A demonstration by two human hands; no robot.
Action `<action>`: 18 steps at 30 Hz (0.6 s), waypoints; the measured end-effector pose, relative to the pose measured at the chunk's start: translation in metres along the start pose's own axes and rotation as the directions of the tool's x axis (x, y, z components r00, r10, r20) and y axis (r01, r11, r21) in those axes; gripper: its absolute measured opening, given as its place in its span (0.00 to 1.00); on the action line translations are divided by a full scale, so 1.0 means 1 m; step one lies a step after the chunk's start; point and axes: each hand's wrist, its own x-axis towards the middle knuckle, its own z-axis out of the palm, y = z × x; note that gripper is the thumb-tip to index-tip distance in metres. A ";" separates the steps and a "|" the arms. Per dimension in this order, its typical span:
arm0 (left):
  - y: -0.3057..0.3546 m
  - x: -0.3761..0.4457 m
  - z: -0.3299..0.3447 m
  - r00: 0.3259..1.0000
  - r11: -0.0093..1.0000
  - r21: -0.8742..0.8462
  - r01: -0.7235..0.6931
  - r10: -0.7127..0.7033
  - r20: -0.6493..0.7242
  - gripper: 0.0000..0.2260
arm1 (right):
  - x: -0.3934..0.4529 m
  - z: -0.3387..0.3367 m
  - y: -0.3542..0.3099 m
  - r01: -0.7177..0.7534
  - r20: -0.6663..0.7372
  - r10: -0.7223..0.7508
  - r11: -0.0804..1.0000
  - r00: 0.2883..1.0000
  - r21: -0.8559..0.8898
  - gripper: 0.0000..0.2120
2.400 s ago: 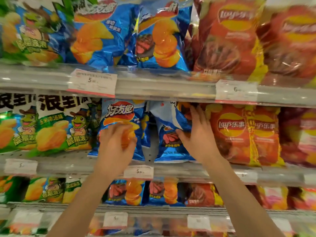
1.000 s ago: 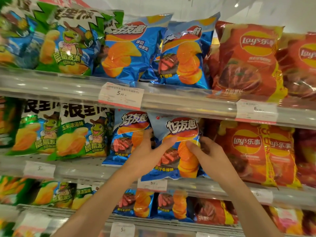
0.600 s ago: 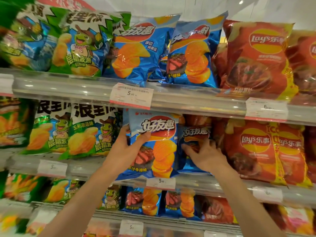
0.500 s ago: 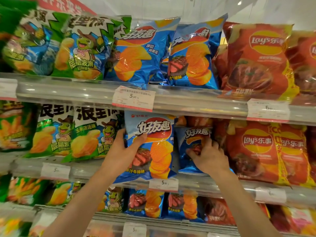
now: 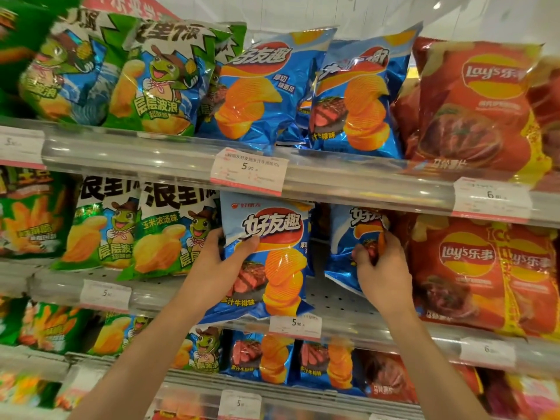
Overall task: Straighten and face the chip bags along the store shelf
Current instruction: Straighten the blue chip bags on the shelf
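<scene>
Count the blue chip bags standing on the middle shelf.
2: one gripped by the left hand at, one by the right hand at. More may hide behind them.

Red bags [image 5: 466, 259] — "Lay's"; price tag [image 5: 248, 171] — "5.90".

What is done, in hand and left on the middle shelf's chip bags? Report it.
Done: the green bags at the left and the red bags at the right stand facing forward. In hand: the left hand holds the front blue bag upright at the shelf edge; the right hand has a grip on a second blue bag, tilted and set further back. Left: bring that bag forward and square, closing the gap between them.
</scene>
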 end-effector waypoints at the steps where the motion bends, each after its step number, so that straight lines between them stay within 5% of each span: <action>1: 0.000 0.000 0.001 1.000 1.000 0.005 0.004 -0.004 0.002 0.16 | -0.001 0.001 0.001 0.011 -0.022 -0.010 1.000 1.000 0.025 0.22; 6: 0.003 -0.002 0.001 1.000 1.000 0.019 0.024 -0.024 -0.008 0.15 | 0.004 0.014 -0.004 0.139 0.021 -0.143 0.982 0.990 0.125 0.28; 13: -0.001 0.005 0.004 1.000 0.999 0.041 0.012 -0.012 0.002 0.16 | 0.010 0.030 0.013 0.077 0.231 -0.006 0.950 0.973 -0.301 0.55; 18: -0.007 0.008 0.005 1.000 0.999 0.045 0.018 -0.017 -0.006 0.17 | 0.022 0.036 0.017 0.094 0.273 -0.002 0.942 0.962 -0.323 0.56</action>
